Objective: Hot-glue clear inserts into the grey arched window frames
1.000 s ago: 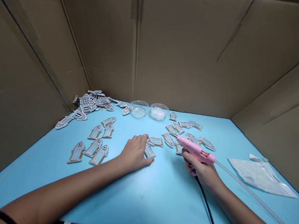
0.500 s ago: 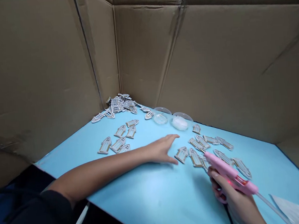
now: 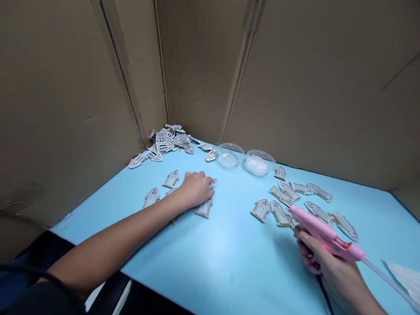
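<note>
My right hand is wrapped round the handle of a pink glue gun, its nozzle pointing up-left at a group of arched window-shaped pieces. A glue stick sticks out of the gun's back and a red light glows on it. My left hand is on the left group of pieces, fingers curled down over them. One piece lies just below the fingers and another shows past the fingertips. What the fingers hold, if anything, is hidden. More pieces lie left of the hand.
A heap of similar pieces sits in the far corner. Two clear round dishes, one with clear contents and one with white, stand by the cardboard wall. White tissue lies at the right on the blue tabletop.
My left hand has moved left from beside the right group to the left group, and its spread fingers have curled. Pieces there have shifted. My right hand still holds the glue gun.
</note>
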### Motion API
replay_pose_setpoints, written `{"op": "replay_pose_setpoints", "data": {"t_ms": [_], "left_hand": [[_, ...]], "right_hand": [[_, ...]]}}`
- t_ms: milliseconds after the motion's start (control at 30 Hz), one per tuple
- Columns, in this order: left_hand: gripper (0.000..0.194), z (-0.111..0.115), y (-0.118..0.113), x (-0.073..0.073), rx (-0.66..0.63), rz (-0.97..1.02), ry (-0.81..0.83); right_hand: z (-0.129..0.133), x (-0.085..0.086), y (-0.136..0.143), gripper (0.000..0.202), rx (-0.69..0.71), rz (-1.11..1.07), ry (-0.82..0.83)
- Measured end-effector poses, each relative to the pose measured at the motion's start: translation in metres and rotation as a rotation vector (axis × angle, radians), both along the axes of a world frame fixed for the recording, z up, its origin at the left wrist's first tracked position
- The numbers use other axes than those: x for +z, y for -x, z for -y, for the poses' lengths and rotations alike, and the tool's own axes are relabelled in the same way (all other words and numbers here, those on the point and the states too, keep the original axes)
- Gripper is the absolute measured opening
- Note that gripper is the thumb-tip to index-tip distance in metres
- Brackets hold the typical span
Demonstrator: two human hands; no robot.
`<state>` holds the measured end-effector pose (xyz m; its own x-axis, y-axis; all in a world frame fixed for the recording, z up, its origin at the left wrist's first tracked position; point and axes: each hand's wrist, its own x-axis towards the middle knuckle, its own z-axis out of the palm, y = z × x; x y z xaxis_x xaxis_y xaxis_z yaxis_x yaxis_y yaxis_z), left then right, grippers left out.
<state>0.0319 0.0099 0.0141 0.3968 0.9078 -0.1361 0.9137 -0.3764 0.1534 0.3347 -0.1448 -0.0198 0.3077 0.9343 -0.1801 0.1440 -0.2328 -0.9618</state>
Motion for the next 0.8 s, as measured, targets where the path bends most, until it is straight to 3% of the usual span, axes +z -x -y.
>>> {"op": "replay_pose_setpoints", "data": {"t_ms": [133, 233, 333, 400, 500, 567, 800], "left_hand": [[0.043, 0.038, -0.019, 0.004, -0.106, 0.026, 0.093], [0.043, 0.047, -0.017, 0.008, -0.129, 0.058, 0.156], [0.042, 0.042, -0.007, 0.009, -0.142, 0.081, 0.188], [0.049, 0.034, 0.000, 0.009, -0.172, 0.106, 0.125], [0.074, 0.021, 0.010, 0.004, -0.372, 0.179, 0.142], [0.080, 0.015, 0.013, 0.000, -0.456, 0.174, 0.222], [0.055, 0.004, 0.015, -0.010, -0.411, 0.201, 0.234]], "right_hand": [[-0.002, 0.001, -0.002, 0.049, 0.034, 0.037, 0.004], [-0.004, 0.001, -0.006, 0.050, 0.069, 0.034, 0.032], [-0.007, 0.002, -0.010, 0.045, 0.075, -0.012, 0.028], [-0.010, 0.002, -0.011, 0.041, 0.057, -0.062, 0.002], [-0.016, 0.002, -0.011, 0.040, 0.025, -0.152, -0.058], [-0.018, 0.002, -0.010, 0.042, 0.008, -0.186, -0.066], [-0.017, -0.004, -0.008, 0.052, 0.049, -0.152, -0.005]]}}
